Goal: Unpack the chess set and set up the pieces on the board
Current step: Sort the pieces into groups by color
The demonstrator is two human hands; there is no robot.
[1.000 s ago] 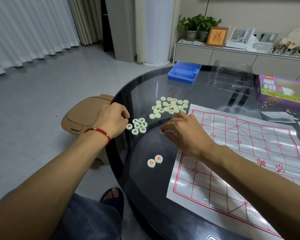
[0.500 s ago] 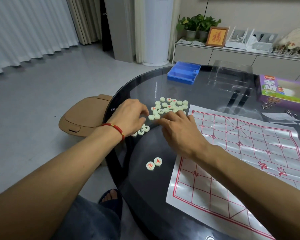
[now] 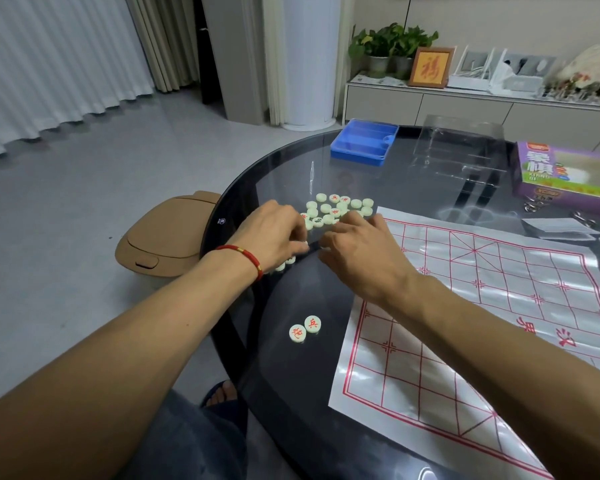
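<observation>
Round dark glass surface point(image 3: 291, 393), living-room setting, grey floor.
- Paper board point(image 3: 482, 323): white sheet, red grid, flat on the right part of the surface; no pieces on it.
- Loose pile of pieces point(image 3: 340, 209): pale round discs, some with red characters, just beyond both hands, left of the board's far corner.
- Two red-marked pieces point(image 3: 305, 328): side by side, touching, near the board's left edge, apart from the pile.
- Few more discs point(image 3: 284, 263): partly hidden under the left hand.
- Left hand point(image 3: 274, 237): red bracelet at wrist, fingers curled down at the pile's near edge; whether it grips a piece cannot be told.
- Right hand point(image 3: 357, 251): fingers bent over the pile's edge, fingertips hidden; grip cannot be told.
- Blue tray point(image 3: 362, 142), clear plastic cover point(image 3: 458, 150), purple box point(image 3: 568, 174): far side.
</observation>
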